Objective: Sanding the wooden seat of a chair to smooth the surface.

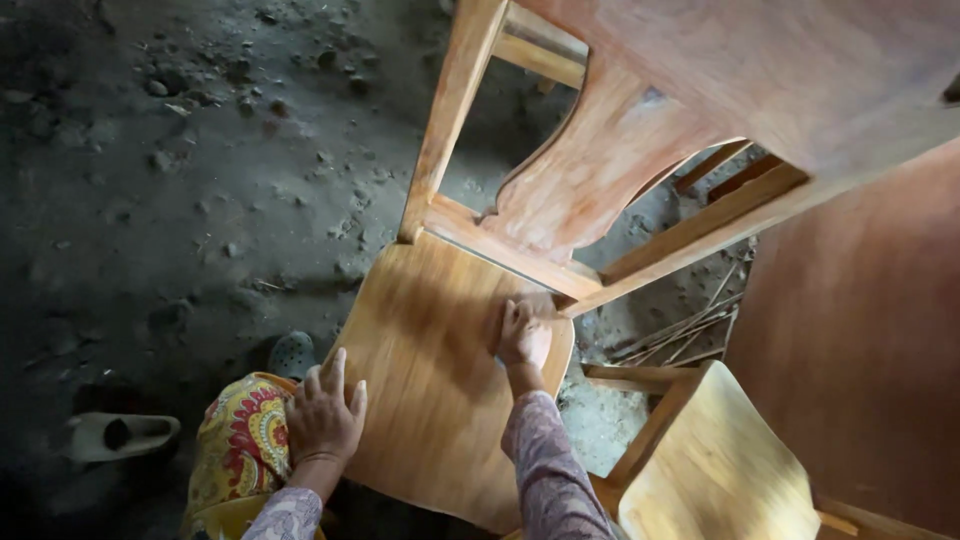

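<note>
- The wooden chair (440,370) stands on the dusty dirt floor (170,200), its seat facing up and its carved backrest (590,170) rising toward the camera.
- The left hand (323,418) lies flat and open on the seat's near left edge, fingers spread, gripping nothing. It only steadies the chair by weight, so a hard push from the other side could slide the chair across the loose ground.
- The right hand (523,335) presses on the seat's far right corner, just where the back rail meets it. Its fingers are curled down; I cannot tell whether they close on a small pad or cloth or lie bare on the wood.
- Fingers working that tight joint could get pinched or pick up a splinter from the rail's edge.
- A second chair (715,460) stands just beside the right forearm; a wide stroke of the elbow could knock it.
- Grit from the floor could scratch the seat's finish if it is carried up under a palm.
- A sandal (120,435) and scattered sticks (680,335) lie near, a likely trip if the person shifts their footing.
</note>
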